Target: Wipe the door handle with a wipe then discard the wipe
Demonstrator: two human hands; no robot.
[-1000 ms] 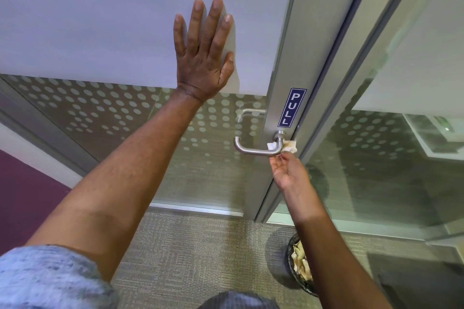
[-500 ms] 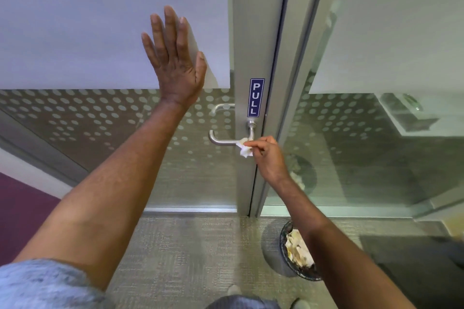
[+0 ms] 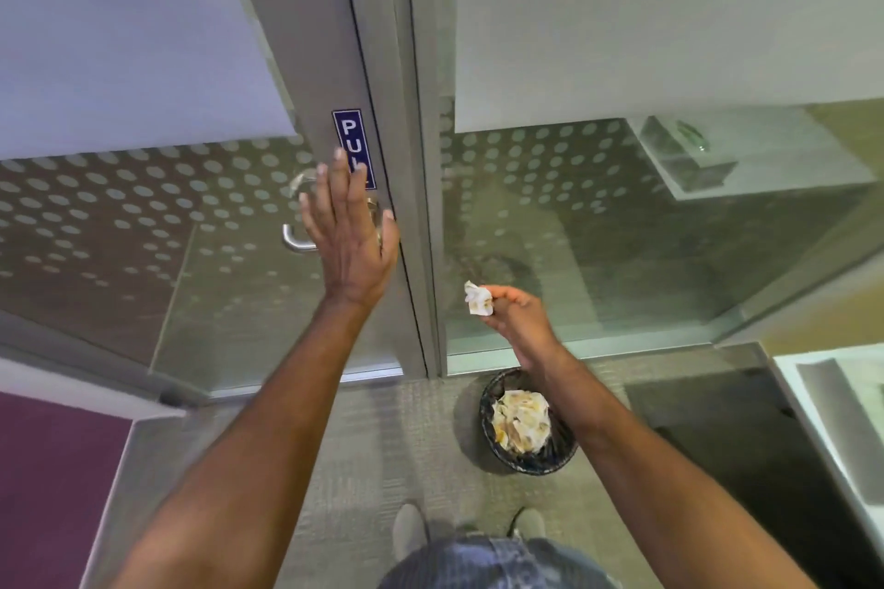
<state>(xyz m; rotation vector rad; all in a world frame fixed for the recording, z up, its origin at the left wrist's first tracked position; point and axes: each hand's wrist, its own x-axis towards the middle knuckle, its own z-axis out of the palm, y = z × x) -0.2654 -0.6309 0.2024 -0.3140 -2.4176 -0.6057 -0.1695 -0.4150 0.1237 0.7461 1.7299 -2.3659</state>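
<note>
The metal door handle (image 3: 295, 240) sticks out from the grey door frame below a blue PULL sign (image 3: 350, 134). My left hand (image 3: 351, 237) is open with fingers spread, in front of the handle and hiding most of it. My right hand (image 3: 519, 318) pinches a crumpled white wipe (image 3: 477, 298), held away from the door to the right of the frame. Straight below that hand, on the floor, stands a black bin (image 3: 559, 452) with crumpled paper inside.
Frosted, dotted glass panels (image 3: 119, 215) flank the door frame. Grey carpet (image 3: 382, 435) covers the floor, with a dark mat (image 3: 727, 435) on the right and a white ledge (image 3: 842, 407) at the right edge. My feet (image 3: 411, 531) show at the bottom.
My right hand has left the handle with the wipe and moved right and down, above the bin. My left hand has come off the upper glass and dropped in front of the handle.
</note>
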